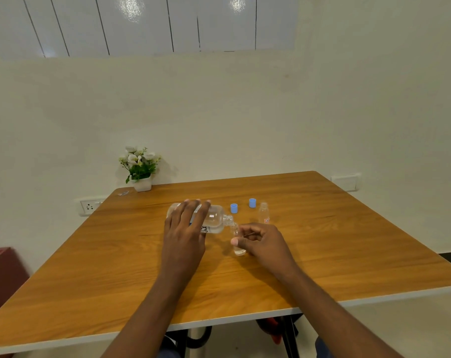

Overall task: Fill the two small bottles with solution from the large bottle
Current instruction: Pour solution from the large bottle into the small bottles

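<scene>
Two hands work close together over the wooden tabletop (322,249). The right hand (261,242) pinches one small bottle (238,248) upright, probably to steady it. The left hand (184,228) grips the large bottle (215,219), tipped nearly flat so its neck meets that mouth. Beyond stand the second small bottle (264,213), uncapped, and two blue caps (234,208), then a flowerpot (142,184) against the pale wall.

Orange-brown wood grain on the table (335,249). Light blue on the nearer cap (234,208) and the farther cap (252,203). Black lettering on the clear large bottle (215,218).
</scene>
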